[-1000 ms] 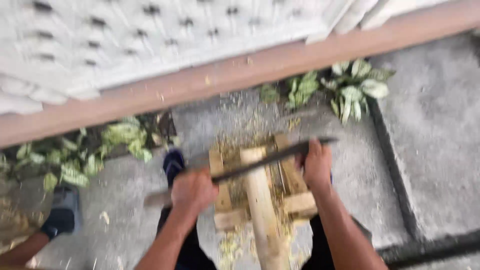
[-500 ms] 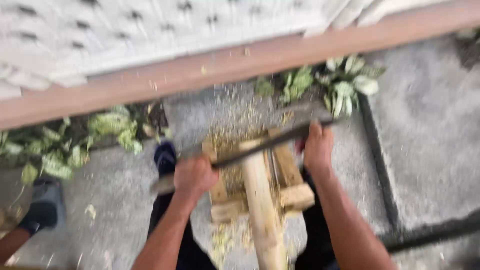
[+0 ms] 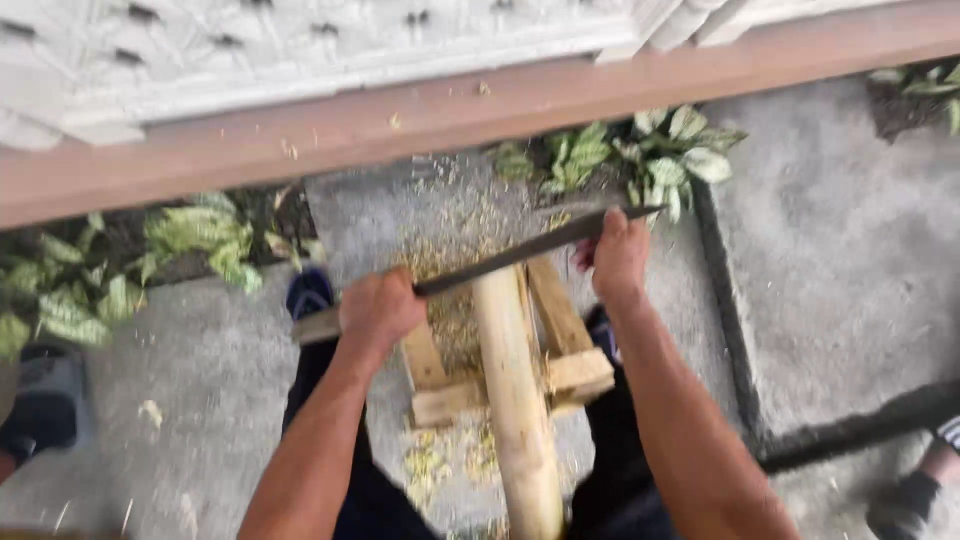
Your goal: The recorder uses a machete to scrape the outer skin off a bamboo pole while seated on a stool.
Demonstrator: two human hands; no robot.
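Note:
A long dark blade (image 3: 510, 255) lies crosswise over the far end of a pale, peeled wooden pole (image 3: 515, 400). My left hand (image 3: 378, 308) grips the blade's wooden handle end at the left. My right hand (image 3: 620, 255) is closed on the blade's far end at the right. The pole rests lengthwise on a small wooden frame (image 3: 560, 345) on the concrete ground, between my legs in dark trousers. Wood shavings (image 3: 445, 455) lie around the frame.
A reddish ledge (image 3: 480, 110) under a white patterned wall runs across the top. Green leafy plants (image 3: 650, 155) grow along it, with more plants (image 3: 130, 265) at left. Another person's sandalled foot (image 3: 40, 400) is at far left, and a foot (image 3: 915, 495) at bottom right.
Both hands still grip the blade across the pole. The blade has shifted slightly along the pole and the view has drifted a little.

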